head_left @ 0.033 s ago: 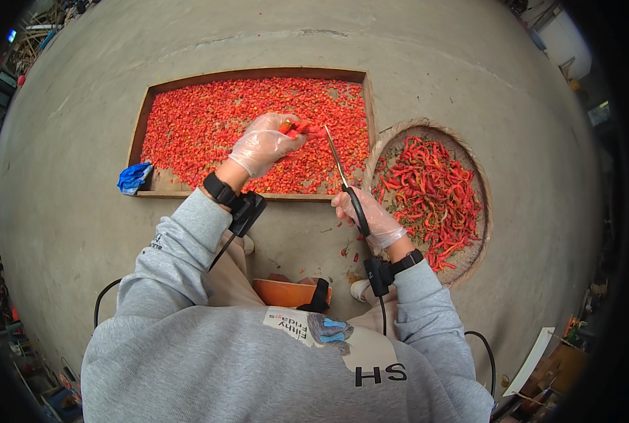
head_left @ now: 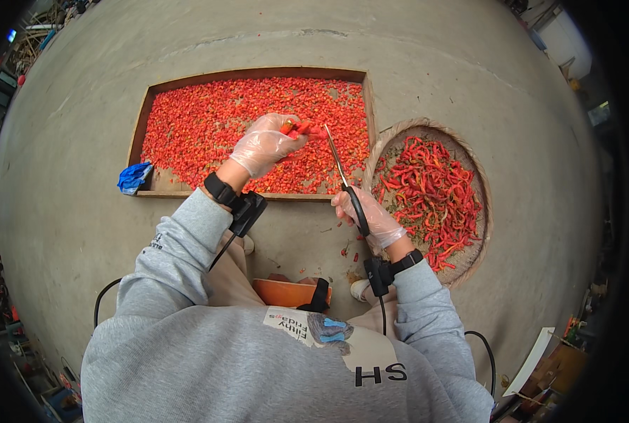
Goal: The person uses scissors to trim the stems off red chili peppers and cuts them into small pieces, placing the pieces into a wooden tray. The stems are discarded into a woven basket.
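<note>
My left hand (head_left: 265,144), in a thin clear glove, pinches a few red chili peppers (head_left: 297,128) above a flat wooden tray (head_left: 258,72) that is filled with cut red chili pieces. My right hand (head_left: 374,218), also gloved, grips black-handled scissors (head_left: 339,166). Their blades are together and point up toward the chilies in my left hand, the tip just to the right of them. A round woven basket (head_left: 487,204) holding whole red chilies lies on the floor to the right of the tray, beside my right hand.
A crumpled blue cloth (head_left: 134,176) lies at the tray's near left corner. An orange seat (head_left: 286,290) shows between my knees. A few chili bits (head_left: 344,250) dot the concrete floor (head_left: 81,141) near my right hand. Cables run from black wrist bands.
</note>
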A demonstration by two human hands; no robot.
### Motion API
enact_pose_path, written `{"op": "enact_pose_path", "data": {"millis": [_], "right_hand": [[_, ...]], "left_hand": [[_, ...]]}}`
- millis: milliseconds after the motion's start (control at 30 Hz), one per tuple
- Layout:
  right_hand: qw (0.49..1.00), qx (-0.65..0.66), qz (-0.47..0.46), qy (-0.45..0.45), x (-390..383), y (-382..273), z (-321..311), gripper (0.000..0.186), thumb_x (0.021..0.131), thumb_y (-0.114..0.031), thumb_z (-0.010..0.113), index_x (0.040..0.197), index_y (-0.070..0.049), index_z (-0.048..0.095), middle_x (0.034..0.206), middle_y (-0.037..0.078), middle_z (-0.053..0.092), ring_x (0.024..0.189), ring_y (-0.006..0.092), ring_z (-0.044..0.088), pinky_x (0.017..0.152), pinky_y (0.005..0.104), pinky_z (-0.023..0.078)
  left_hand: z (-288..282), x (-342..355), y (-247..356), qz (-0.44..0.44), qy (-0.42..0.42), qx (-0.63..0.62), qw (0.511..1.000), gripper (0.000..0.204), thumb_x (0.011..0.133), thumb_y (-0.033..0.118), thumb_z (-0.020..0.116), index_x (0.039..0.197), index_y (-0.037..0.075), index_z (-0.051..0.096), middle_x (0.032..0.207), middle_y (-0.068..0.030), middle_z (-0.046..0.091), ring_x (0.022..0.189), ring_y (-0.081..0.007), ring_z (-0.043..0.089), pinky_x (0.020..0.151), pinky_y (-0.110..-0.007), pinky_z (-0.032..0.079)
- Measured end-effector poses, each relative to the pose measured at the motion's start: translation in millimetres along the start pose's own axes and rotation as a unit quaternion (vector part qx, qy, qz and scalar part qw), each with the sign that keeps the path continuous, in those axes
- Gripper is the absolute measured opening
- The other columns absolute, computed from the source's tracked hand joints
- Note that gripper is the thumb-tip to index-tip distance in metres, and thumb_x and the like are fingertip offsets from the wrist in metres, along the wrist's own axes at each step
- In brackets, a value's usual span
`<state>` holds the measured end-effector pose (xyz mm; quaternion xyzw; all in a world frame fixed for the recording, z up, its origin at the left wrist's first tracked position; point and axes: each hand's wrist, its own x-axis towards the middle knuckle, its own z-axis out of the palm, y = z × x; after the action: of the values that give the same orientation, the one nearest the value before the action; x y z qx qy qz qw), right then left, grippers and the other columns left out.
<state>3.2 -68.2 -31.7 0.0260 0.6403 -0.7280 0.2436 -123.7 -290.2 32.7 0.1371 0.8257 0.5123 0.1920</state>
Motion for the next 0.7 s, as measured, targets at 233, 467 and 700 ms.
{"op": "enact_pose_path", "data": {"millis": [233, 467, 700], "right_hand": [[0.999, 0.028, -0.017, -0.010, 3, 0, 0, 0.033, 0.086, -0.040, 0.060, 0.090, -0.007, 0.056, 0.072, 0.000, 0.055, 0.061, 0.0075, 0.048, 0.054, 0.0206, 0.037], [0.997, 0.052, 0.013, 0.060, 5, 1, -2, 0.031, 0.091, -0.038, 0.057, 0.091, -0.008, 0.058, 0.065, -0.002, 0.054, 0.055, 0.0049, 0.049, 0.048, 0.0190, 0.038], [0.995, 0.054, 0.010, 0.082, 3, -1, -2, 0.024, 0.088, -0.034, 0.060, 0.091, -0.010, 0.060, 0.061, -0.003, 0.054, 0.047, 0.0039, 0.047, 0.041, 0.0182, 0.039]], "left_hand": [[12, 5, -9, 0.005, -0.017, -0.033, 0.999, 0.014, 0.081, 0.015, 0.068, 0.089, 0.004, 0.066, 0.070, 0.0004, 0.058, 0.060, -0.0067, 0.051, 0.054, -0.024, 0.044], [9, 4, -7, -0.001, -0.013, -0.084, 0.996, 0.022, 0.081, 0.022, 0.067, 0.088, 0.002, 0.064, 0.066, -0.0020, 0.059, 0.056, -0.0074, 0.050, 0.054, -0.027, 0.041], [4, 0, 1, -0.017, 0.008, -0.136, 0.991, 0.019, 0.084, 0.022, 0.068, 0.093, 0.006, 0.063, 0.069, 0.0011, 0.057, 0.056, -0.0068, 0.052, 0.046, -0.023, 0.042]]}}
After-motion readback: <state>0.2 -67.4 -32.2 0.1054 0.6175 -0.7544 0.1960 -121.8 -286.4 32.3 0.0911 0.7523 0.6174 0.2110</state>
